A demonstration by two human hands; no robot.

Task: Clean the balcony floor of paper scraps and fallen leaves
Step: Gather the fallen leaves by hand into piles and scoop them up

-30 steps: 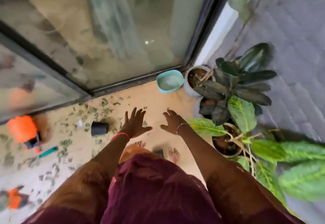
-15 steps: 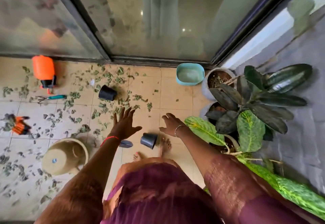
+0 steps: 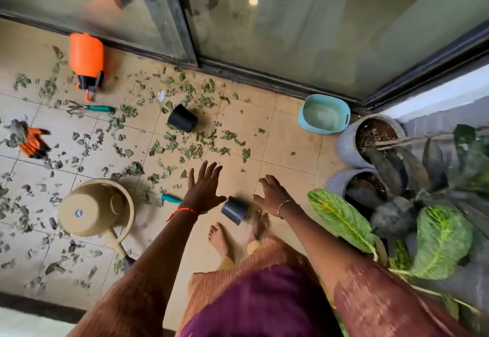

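Green torn leaf scraps (image 3: 194, 151) lie strewn across the beige tiled balcony floor (image 3: 287, 149), with one small white paper scrap (image 3: 161, 95) among them near the sliding glass door (image 3: 317, 32). The left grip (image 3: 203, 190) and right grip (image 3: 272, 195) hover above the tiles — fingers loose, holding nothing — either side of a tipped black plastic pot (image 3: 235, 210).

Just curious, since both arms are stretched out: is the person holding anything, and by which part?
Nothing is held. The left hand and right hand are both spread open and empty; the small black pot between them is not gripped.
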